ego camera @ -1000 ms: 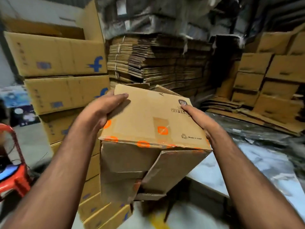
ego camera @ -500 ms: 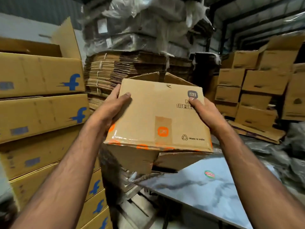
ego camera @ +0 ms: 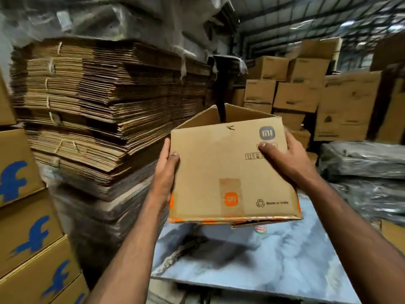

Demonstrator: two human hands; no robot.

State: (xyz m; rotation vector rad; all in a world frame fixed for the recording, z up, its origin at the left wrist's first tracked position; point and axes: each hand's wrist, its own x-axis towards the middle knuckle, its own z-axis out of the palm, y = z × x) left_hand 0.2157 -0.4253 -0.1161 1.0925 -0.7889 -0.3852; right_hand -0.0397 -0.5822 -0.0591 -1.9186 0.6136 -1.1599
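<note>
Cardboard box (ego camera: pixel 230 172) centre frame, upright, printed face toward camera, top flaps standing open at the far side. Clamped between both hands: left hand (ego camera: pixel 165 172) flat along the left wall, thumb hooked onto the front face, fingers out of sight behind; right hand (ego camera: pixel 285 159) wrapped round the upper right edge, thumb pressed beside the handling symbols. Changed over the last second: swung from beyond the table edge to above the table (ego camera: pixel 274 270), lower centre-right of frame; tipped from bottom-toward-camera to level; bottom flaps, hanging loose a second ago, now nearly tucked, only a sliver showing under the lower right edge. Bottom edge close over the tabletop, just above a small round sticker (ego camera: pixel 260 229); touching or still clear, can't tell. Reads as set-down imminent, with the bottom likely unsealed, so best landed flat to keep the flaps in. Around it: tall stack of flattened cartons (ego camera: pixel 105 119) left of centre, boxes with blue logos (ego camera: pixel 24 227) down the left edge, brown box stacks (ego camera: pixel 295 99) upper right, plastic-wrapped bundles (ego camera: pixel 361 163) at the right edge.
</note>
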